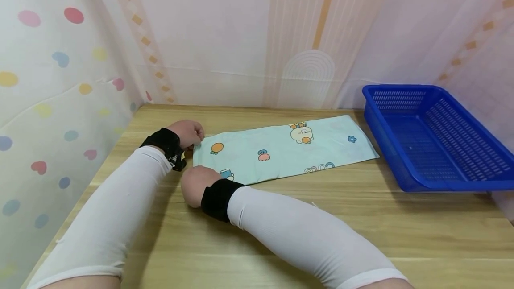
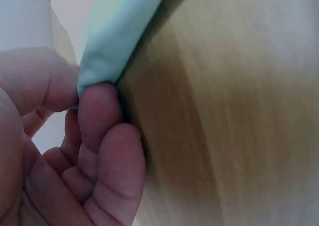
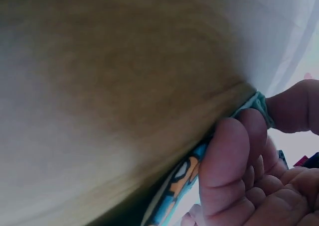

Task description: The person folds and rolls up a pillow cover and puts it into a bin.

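A light mint-green cloth (image 1: pixel 277 148), printed with a bear, fruit and flowers, lies as a long folded strip across the table. At its far left corner my left hand (image 1: pixel 188 134) pinches the edge. Up close in the left wrist view, the cloth (image 2: pixel 112 42) runs up from between the thumb and curled fingers (image 2: pixel 99 111). My right hand (image 1: pixel 197 184) grips the near left corner. In the right wrist view, a bunched bit of cloth (image 3: pixel 259 106) sits between the thumb and fingertips (image 3: pixel 227 141). Most of the right fingers are hidden in the head view.
A blue plastic basket (image 1: pixel 383 139) with mesh sides stands at the right of the wooden table (image 1: pixel 321 217), close to the cloth's right end. Patterned curtains (image 1: pixel 225 35) hang behind the table and along its left side. Both forearms wear white sleeves and black wrist straps.
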`<state>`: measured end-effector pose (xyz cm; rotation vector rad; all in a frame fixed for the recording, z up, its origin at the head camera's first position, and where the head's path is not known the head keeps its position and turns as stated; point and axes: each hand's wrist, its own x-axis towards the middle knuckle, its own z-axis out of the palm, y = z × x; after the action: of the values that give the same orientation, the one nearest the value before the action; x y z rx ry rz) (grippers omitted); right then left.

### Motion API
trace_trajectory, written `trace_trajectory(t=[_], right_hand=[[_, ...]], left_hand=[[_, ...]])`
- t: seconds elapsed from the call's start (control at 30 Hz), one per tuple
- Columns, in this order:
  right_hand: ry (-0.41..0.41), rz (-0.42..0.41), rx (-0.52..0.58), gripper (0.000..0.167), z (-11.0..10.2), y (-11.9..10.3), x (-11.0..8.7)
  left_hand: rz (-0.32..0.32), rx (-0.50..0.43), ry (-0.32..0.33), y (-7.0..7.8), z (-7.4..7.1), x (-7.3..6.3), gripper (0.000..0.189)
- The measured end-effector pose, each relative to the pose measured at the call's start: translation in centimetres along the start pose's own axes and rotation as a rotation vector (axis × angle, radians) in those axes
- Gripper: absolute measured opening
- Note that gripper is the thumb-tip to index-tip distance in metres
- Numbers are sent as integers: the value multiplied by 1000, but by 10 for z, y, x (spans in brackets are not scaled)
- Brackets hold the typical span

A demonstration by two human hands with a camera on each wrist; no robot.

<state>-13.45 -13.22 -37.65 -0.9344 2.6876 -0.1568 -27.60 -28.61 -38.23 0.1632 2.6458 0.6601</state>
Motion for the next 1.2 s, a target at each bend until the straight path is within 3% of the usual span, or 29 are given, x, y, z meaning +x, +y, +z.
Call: trace_trajectory(t=[0.17, 0.27, 0.43, 0.57, 0.8, 1.0, 1.2], right_hand=[[-2, -24, -1, 12, 4, 5, 7], [-26, -46, 25, 20, 6, 11, 12], [-102, -71, 53, 41, 2, 21, 16], [-129, -61, 73, 47, -4, 26, 11], [-137, -5, 163, 46, -8, 30, 5], [-148, 2, 171, 50, -9, 30, 4], [-131, 25, 157, 46, -11, 27, -1]], left_hand=[[36, 78, -23, 0, -6, -5, 14], [55, 112, -47, -1, -10, -8, 17], [26, 85, -94, -3, -15, -9, 23], [24, 78, -116, -1, -17, -9, 27], [59, 141, -91, -1, -16, -3, 23], [52, 186, -61, 11, -13, -8, 20], [43, 229, -61, 13, -13, -8, 25]])
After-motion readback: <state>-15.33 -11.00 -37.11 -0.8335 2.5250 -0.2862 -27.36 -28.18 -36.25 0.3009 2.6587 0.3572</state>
